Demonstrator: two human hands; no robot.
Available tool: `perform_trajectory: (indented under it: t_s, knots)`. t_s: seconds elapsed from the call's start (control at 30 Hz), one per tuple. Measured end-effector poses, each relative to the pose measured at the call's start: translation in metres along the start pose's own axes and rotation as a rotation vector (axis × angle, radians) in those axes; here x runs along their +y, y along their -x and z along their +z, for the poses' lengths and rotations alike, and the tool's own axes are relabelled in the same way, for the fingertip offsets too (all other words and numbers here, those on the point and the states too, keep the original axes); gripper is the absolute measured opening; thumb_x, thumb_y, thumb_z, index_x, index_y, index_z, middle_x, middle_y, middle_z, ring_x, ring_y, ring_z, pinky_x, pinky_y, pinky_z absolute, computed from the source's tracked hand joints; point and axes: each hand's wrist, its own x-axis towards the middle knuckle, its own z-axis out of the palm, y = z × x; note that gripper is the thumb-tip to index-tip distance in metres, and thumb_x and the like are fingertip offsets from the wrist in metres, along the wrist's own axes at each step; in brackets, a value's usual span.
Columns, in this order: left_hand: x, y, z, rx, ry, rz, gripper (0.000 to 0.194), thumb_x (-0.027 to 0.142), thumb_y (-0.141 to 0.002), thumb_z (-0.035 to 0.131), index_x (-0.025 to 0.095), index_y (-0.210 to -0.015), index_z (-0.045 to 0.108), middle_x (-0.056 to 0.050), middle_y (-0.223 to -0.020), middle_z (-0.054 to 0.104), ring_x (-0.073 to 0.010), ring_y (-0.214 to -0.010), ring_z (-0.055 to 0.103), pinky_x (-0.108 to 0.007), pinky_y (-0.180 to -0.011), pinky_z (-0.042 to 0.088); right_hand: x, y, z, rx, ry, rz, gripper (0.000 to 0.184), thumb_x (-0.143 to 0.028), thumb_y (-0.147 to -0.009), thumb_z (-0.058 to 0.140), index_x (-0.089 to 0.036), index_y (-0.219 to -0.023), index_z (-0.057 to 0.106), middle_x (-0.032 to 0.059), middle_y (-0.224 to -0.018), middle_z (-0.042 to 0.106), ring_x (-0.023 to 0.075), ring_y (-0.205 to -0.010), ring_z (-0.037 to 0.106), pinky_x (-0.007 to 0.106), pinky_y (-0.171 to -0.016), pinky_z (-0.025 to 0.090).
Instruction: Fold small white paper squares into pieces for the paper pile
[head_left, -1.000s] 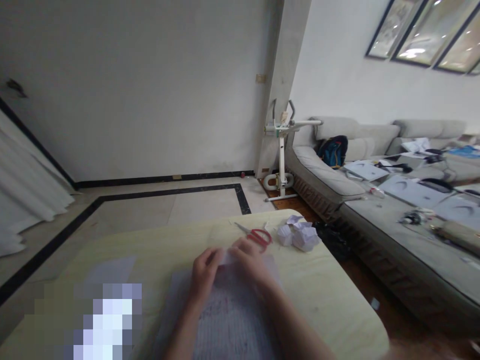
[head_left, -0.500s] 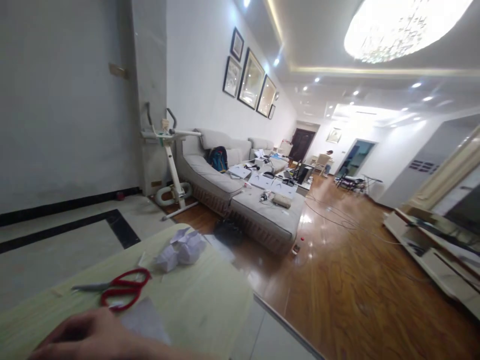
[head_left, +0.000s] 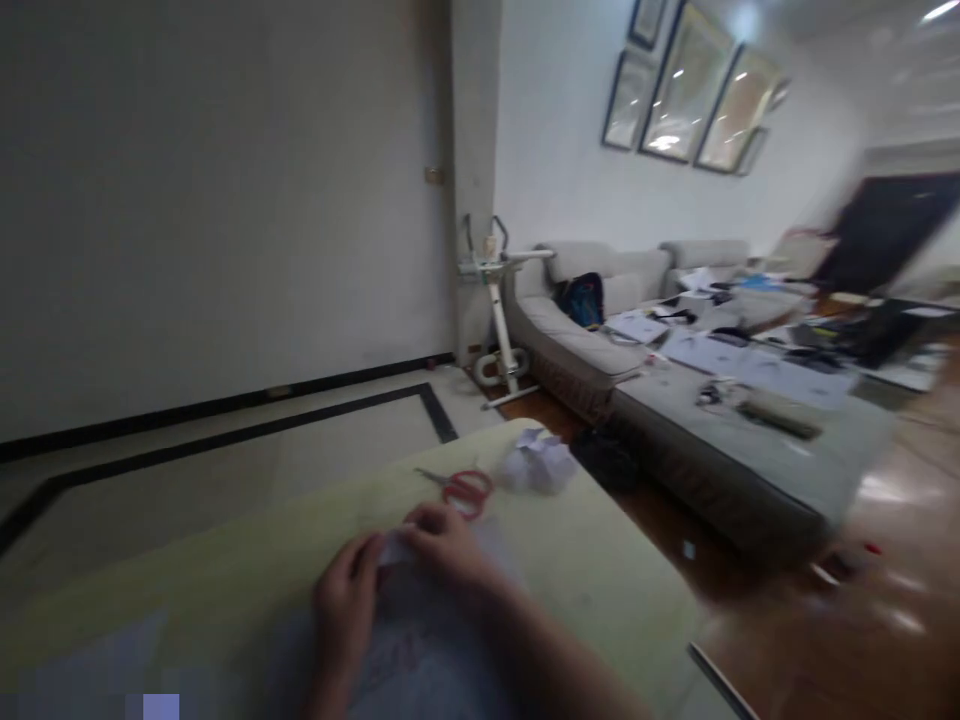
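Note:
My left hand (head_left: 347, 590) and my right hand (head_left: 446, 545) meet over the pale yellow-green table (head_left: 600, 560). Their fingers are pinched on a small white piece of paper (head_left: 394, 547), whose shape is blurred. Just beyond my right hand lie red-handled scissors (head_left: 468, 492), blades pointing left. Farther right, near the table's far corner, is a crumpled white paper (head_left: 538, 464). Under my forearms a greyish area with faint reddish marks (head_left: 405, 650) shows, too smeared to name.
Another pale sheet (head_left: 105, 655) lies at the table's left front. Beyond the table stand an exercise bike (head_left: 499, 315) and a grey sofa (head_left: 570, 350) with a backpack (head_left: 583, 300) on it. A dark bag-like object (head_left: 604, 458) rests on the floor by the sofa.
The view has swung left, so the table and scissors appear farther right. Only my right hand showed before; now both hands are together, holding the paper.

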Motion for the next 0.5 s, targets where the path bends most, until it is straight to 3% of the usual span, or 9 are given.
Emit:
perform_trajectory:
  t_s: [0.07, 0.2, 0.5]
  knots:
    - [-0.010, -0.001, -0.006, -0.004, 0.072, -0.057, 0.042, 0.056, -0.071, 0.051, 0.016, -0.069, 0.065, -0.005, -0.061, 0.066, -0.0184, -0.053, 0.059, -0.026, -0.048, 0.048, 0.002, -0.004, -0.001, -0.020, 0.014, -0.023, 0.011, -0.025, -0.078, 0.057, -0.020, -0.068, 0.059, -0.0013, -0.068, 0.054, 0.0143, -0.068, 0.051, 0.023, -0.059, 0.040]
    - [-0.020, -0.004, 0.005, 0.009, 0.192, -0.156, 0.039, 0.052, -0.074, 0.054, 0.014, -0.075, 0.063, 0.000, -0.055, 0.058, -0.0127, -0.044, 0.052, -0.021, -0.041, 0.042, 0.000, -0.006, 0.000, -0.061, 0.050, 0.022, 0.015, -0.025, -0.075, 0.058, -0.020, -0.063, 0.054, -0.0020, -0.062, 0.051, 0.0132, -0.061, 0.048, 0.022, -0.053, 0.036]
    - [-0.021, -0.002, 0.005, -0.109, 0.336, -0.209, 0.034, 0.047, -0.075, 0.060, 0.014, -0.075, 0.060, 0.000, -0.059, 0.060, -0.0132, -0.051, 0.057, -0.021, -0.047, 0.045, 0.000, -0.006, 0.002, -0.040, 0.132, -0.054, 0.024, -0.032, -0.080, 0.053, -0.019, -0.060, 0.051, -0.0020, -0.058, 0.050, 0.0130, -0.058, 0.047, 0.023, -0.052, 0.036]
